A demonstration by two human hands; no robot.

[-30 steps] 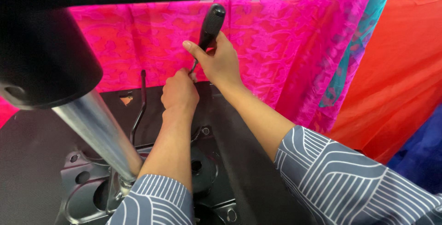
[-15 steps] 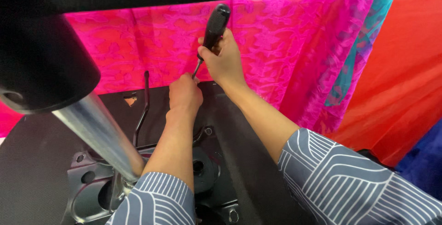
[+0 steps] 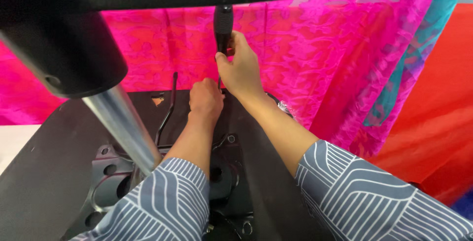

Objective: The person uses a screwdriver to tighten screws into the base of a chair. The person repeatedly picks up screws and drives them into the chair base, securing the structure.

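Pink cloth [image 3: 315,58] backs right hand [image 3: 241,71] fingers gripping black screwdriver [image 3: 222,24]; left hand [image 3: 206,100] fisted, chrome column [image 3: 123,122] nearby.

Two bare forearms and bare hands, left hand [image 3: 206,100] and right hand [image 3: 241,71]. Both sleeves [image 3: 379,196] are grey-blue with thin white curved line patterns.

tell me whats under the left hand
The left hand rests on the black underside of a chair seat, beside the screwdriver held by the right hand. The screwdriver tip and any screw are covered.
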